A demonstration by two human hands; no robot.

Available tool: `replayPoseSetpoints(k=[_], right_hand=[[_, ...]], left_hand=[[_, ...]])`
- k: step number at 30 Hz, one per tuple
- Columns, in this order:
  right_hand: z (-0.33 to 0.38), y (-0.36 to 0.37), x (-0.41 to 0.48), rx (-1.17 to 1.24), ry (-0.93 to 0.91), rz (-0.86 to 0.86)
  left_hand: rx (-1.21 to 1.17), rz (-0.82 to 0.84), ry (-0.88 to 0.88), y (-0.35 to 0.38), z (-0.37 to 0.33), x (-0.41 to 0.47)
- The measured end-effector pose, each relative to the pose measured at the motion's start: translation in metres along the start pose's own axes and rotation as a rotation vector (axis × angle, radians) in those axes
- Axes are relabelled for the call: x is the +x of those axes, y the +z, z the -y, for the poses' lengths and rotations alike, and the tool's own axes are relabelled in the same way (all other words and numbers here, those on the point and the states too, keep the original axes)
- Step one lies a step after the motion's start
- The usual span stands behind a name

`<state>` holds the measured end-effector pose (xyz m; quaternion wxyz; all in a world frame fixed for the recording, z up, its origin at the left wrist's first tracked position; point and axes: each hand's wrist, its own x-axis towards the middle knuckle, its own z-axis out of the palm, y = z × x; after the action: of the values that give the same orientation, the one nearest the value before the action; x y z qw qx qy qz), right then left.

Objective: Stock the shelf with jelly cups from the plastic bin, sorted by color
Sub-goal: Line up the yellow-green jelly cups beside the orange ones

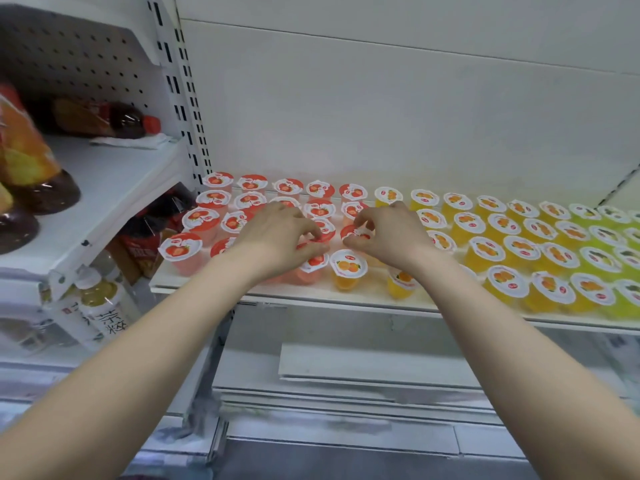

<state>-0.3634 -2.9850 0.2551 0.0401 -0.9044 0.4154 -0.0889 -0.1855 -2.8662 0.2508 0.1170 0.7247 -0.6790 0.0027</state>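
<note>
White shelf (346, 301) with a plain white back panel (381, 105) carries the jelly cups in colour blocks. Red cups (251, 201) fill the left part in rows running front to back, orange cups (486, 249) take the middle, and green cups (602, 259) stand at the far right, partly cut off by the frame edge.

Both hands reach in where red meets orange. The left hand (277, 233) has its thumb and forefinger curled onto the lid rim of a red cup (323, 234) and pinches it. The right hand (391, 233), just beside it, pinches a second red cup (354, 232) with curled fingertips and thumb. The two held cups sit close together in the middle rows, and whether they are lifted off the shelf cannot be told.

At the front edge, below the hands, a stray orange cup (348, 266) stands right beside a pink-red one (316, 261). More orange cups stand under the right wrist, partly hidden.

Left of the shelf, a slotted upright (183, 98) separates it from a neighbouring unit with a pegboard back (69, 57). There a dark drink bottle (114, 119) with a red cap lies on its side, and larger bottles (24, 147) with orange labels stand at the frame's edge. Lower down stand pale tea bottles (104, 306). Beneath the jelly shelf lie flat white boards (363, 368).
</note>
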Motion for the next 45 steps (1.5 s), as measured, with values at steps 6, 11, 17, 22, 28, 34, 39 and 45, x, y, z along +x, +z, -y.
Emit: replayPoseSetpoints(k=[6, 11, 17, 22, 28, 34, 39, 45], right_hand=[[0.001, 0.0, -0.001, -0.071, 0.004, -0.044], [0.007, -0.008, -0.026, 0.112, -0.118, -0.071], [0.013, -0.004, -0.049, -0.072, -0.24, 0.022], [0.005, -0.006, -0.054, -0.1, -0.209, 0.012], [0.009, -0.006, -0.055, -0.123, -0.203, 0.013], [0.034, -0.008, -0.045, -0.056, -0.326, -0.036], [0.056, 0.005, -0.037, -0.07, -0.37, 0.03], [0.058, 0.012, -0.031, -0.109, -0.365, 0.026]], left_hand=[[0.053, 0.005, 0.023, -0.001, -0.004, -0.014], [0.107, 0.009, 0.032, 0.001, -0.006, -0.024], [0.157, -0.024, 0.017, 0.007, -0.012, -0.024], [0.121, -0.094, 0.024, 0.015, -0.013, -0.03], [0.086, -0.153, 0.006, 0.018, -0.015, -0.043], [0.074, -0.151, -0.113, -0.003, 0.017, -0.069], [0.093, -0.128, -0.149, 0.001, 0.034, -0.077], [0.08, -0.194, -0.103, 0.014, 0.034, -0.067]])
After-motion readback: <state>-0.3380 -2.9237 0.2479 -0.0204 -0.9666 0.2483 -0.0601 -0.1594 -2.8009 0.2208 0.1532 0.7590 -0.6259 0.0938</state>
